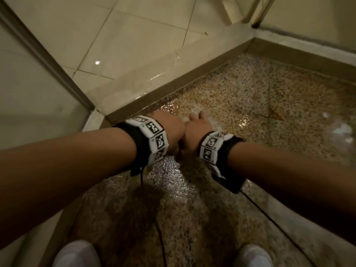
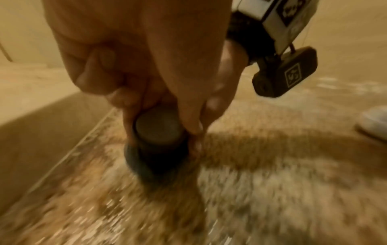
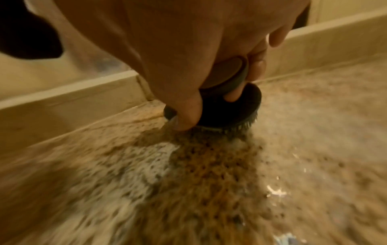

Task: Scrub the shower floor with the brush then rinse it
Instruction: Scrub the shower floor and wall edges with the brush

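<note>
Brush (image 3: 222,107), a stiff, light, likely slippery round scrubber, is best gripped by its top knob, where both hands (image 1: 185,132) curl, bristles on the wet shower floor (image 1: 269,97).

1. Brush (image 3: 215,106) hidden in the head view behind left hand (image 1: 171,132) and right hand (image 1: 196,130); bristles half covered by a thumb in the right wrist view.
2. Smeared by motion in both wrist views: shower floor (image 2: 272,190), speckle unreadable.
3. Cut off at the bottom edge of the head view: two white shoes (image 1: 77,253).
4. Fingers (image 2: 100,69) blurred and crowded, left or right hard to tell apart.
5. Wristband markers (image 1: 154,138) too small to read.
</note>
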`<state>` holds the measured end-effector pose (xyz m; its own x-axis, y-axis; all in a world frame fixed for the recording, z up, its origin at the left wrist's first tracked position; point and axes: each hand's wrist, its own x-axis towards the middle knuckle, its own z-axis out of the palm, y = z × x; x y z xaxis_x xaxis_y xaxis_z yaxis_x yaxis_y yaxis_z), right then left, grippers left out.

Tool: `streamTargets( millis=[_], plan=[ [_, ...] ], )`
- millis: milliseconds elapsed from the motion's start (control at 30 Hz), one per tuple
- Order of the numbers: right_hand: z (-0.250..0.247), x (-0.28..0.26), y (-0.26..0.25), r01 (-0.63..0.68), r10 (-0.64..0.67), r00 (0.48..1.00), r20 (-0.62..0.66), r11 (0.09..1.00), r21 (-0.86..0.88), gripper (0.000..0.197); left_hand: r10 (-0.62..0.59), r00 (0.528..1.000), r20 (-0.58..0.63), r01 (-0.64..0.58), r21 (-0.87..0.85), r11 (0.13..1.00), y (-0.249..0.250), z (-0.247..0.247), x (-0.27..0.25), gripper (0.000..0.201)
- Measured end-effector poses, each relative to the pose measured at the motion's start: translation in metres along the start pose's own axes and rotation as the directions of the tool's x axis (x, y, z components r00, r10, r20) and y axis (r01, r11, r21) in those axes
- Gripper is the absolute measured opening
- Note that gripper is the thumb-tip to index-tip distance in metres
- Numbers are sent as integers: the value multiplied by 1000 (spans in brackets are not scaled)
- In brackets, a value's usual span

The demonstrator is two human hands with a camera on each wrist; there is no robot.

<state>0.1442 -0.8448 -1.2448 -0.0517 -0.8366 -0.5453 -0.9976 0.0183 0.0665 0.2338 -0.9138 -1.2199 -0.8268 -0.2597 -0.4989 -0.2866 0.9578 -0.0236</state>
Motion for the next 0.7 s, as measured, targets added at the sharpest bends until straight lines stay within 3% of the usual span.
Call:
streamTargets(
  millis=[67,133,167,233,300,367,433,500,567,633,700],
  plan=[
    [18,-21,-13,132,-135,990,43,989,65,44,102,987,122,-99,-35,994,13,11,-12,42],
    [41,-50,-27,206,-211,974,78,976,70,44,130,968,217,-116,-73,991,31,28,-31,39],
    [47,-50,-25,169,-172,983,69,985,40,48,100,975,197,-87,-74,993,36,29,-34,36],
    [30,-32,-7,-17,16,1000,20,999,41,56,19,1000,13,-19,14,1000,32,12,-19,27],
    [4,-10,16,-152,152,988,-11,988,26,60,-18,993,-118,29,95,995,20,-10,8,21],
    [-9,1,28,-99,99,995,29,995,-4,62,15,994,-105,-4,98,995,13,-20,17,29],
    [6,-14,18,47,-49,996,76,999,27,55,98,994,37,-100,61,993,19,-8,11,36],
    [33,-39,0,123,-128,985,117,991,50,47,120,982,148,-121,-4,993,32,14,-7,40],
    [38,-38,3,46,-53,994,91,996,77,44,84,994,77,-81,-38,996,35,21,-6,41],
    [20,-25,13,-84,80,996,48,993,87,50,34,999,-42,-32,41,999,29,8,9,34],
    [1,-17,25,-129,126,991,45,990,50,57,49,995,-84,-42,92,995,23,-10,18,34]
  ],
)
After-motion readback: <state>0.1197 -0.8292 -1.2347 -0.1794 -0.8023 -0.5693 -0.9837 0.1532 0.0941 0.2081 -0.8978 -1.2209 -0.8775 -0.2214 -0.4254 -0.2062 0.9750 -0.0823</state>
